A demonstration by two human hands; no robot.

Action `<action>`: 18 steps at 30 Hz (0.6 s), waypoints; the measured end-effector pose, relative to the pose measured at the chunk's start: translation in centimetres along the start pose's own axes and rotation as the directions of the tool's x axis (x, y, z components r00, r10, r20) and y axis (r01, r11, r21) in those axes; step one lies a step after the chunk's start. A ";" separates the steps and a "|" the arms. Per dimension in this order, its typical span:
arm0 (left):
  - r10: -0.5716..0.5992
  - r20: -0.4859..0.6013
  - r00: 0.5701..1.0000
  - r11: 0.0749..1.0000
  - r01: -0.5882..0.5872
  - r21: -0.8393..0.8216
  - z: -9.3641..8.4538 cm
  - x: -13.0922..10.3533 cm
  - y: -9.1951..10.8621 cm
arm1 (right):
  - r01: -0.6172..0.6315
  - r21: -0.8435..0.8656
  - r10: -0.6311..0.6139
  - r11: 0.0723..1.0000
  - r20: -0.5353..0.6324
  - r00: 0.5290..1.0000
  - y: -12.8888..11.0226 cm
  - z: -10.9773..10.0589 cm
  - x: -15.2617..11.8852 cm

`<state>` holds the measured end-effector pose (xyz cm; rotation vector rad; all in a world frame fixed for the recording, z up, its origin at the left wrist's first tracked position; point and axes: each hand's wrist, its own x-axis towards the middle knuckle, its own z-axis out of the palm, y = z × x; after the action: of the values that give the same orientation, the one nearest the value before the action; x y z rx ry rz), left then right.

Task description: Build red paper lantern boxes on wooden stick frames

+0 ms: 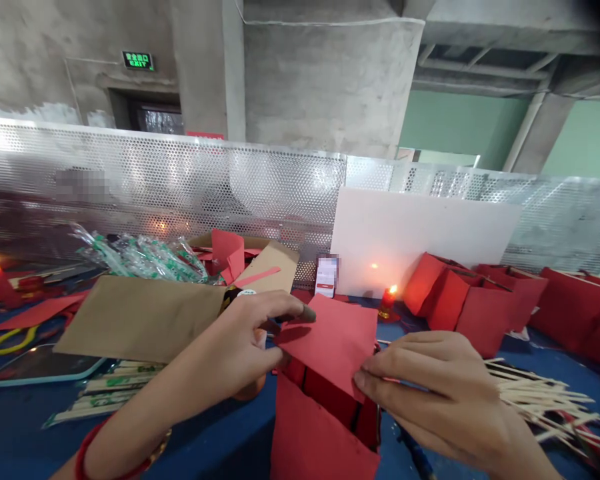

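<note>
A flat red paper sheet [330, 337] lies at an angle across the far part of an open-topped red paper box [320, 427]. With my left hand [255, 330] I grip the sheet's left side, index finger on top and thumb near the lower edge. My right hand [425, 387] is closed on the sheet's right front corner, thumb and fingers pinching it beside the box rim. The front of the box stays uncovered, and its dark red inside shows. A red bracelet circles my left wrist.
Lit red candles [389, 301] burn behind the box and at far left. Thin wooden sticks [545, 400] lie right, with several red paper boxes [460, 300] behind. A cardboard box [145, 317] with wrapped chopsticks, a phone [45, 365] and yellow-handled scissors [11, 341] are left.
</note>
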<state>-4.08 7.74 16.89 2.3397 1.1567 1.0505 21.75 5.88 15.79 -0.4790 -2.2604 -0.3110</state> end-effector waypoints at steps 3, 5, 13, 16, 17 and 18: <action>-0.008 0.066 0.998 0.999 0.010 -0.034 -0.6 0.1 -0.4 | 0.137 -0.030 -0.135 0.990 0.071 0.988 0.3 0.1 -0.4; -0.016 0.144 0.990 0.998 0.025 -0.060 -1.0 0.0 -0.8 | 0.143 -0.021 -0.140 0.990 0.098 0.985 -0.1 0.0 -0.4; -0.077 0.379 0.922 0.967 0.161 -0.195 -2.6 -1.3 -1.7 | 0.078 0.055 -0.088 0.995 0.207 0.974 -0.5 -1.3 -0.3; -0.132 0.430 0.893 0.957 0.228 -0.181 -2.4 -1.5 -1.9 | 0.041 0.089 -0.062 0.995 0.247 0.967 -0.4 -1.6 -0.4; -0.138 0.421 0.896 0.964 0.220 -0.152 -2.1 -1.4 -2.0 | 0.030 0.100 -0.055 0.995 0.253 0.966 -0.4 -1.7 -0.4; -0.129 0.400 0.907 0.973 0.195 -0.128 -1.9 -1.3 -2.2 | 0.020 0.108 -0.047 0.994 0.256 0.965 -0.5 -1.7 -0.4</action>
<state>-7.16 8.01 16.30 2.1475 1.0426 0.5609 22.88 4.69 16.61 -0.4477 -2.5263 -0.1530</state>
